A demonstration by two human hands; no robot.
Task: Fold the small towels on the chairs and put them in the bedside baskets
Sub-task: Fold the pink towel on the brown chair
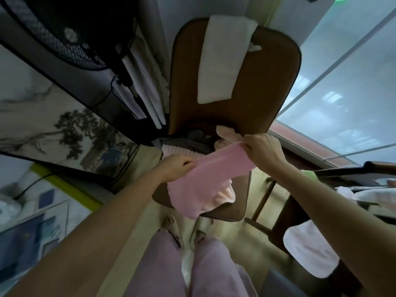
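Over a brown chair (278, 86), both hands stretch a soft pink towel (199, 185).

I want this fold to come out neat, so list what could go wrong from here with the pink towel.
1. The pink towel is held in the air by its top edge, left hand and right hand gripping it; the hanging lower part looks bunched, so the fold may come out uneven.
2. It hangs over other towels piled on the chair seat and might snag or drag one off.
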